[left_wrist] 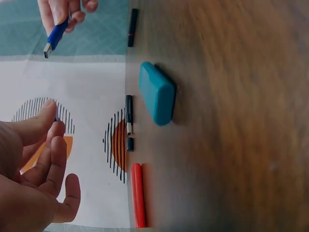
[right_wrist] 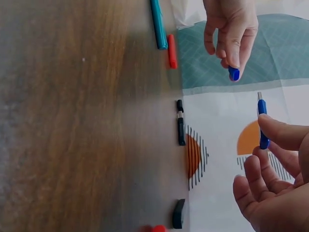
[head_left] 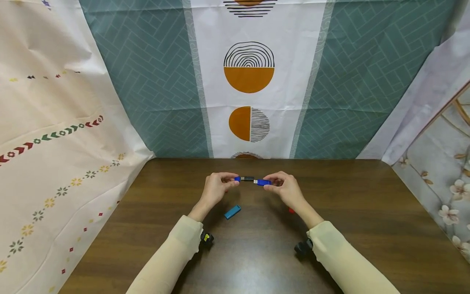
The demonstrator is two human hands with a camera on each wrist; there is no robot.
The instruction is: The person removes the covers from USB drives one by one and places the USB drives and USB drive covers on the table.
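My left hand (head_left: 216, 188) pinches a small blue cap (right_wrist: 234, 73) between thumb and fingertips. In the right hand (head_left: 286, 188), thumb and fingers grip a blue USB flash drive (right_wrist: 262, 123), its metal plug bare and pointing toward the left hand. The cap and the drive are held apart, above the table. In the left wrist view my own fingers mostly hide the cap, while the blue drive shows clearly at upper left. Behind the hands on the table lies a black USB flash drive (left_wrist: 129, 113), with a black cap (left_wrist: 130, 144) close by its metal plug.
A teal flat block (head_left: 232, 212) lies on the brown table (head_left: 242, 253) between the forearms. Red pieces lie left (left_wrist: 138, 195) and right (head_left: 291, 210), the latter partly behind the right wrist. A small dark piece (right_wrist: 178, 213) rests farther right. Patterned cloth (head_left: 249, 98) hangs behind.
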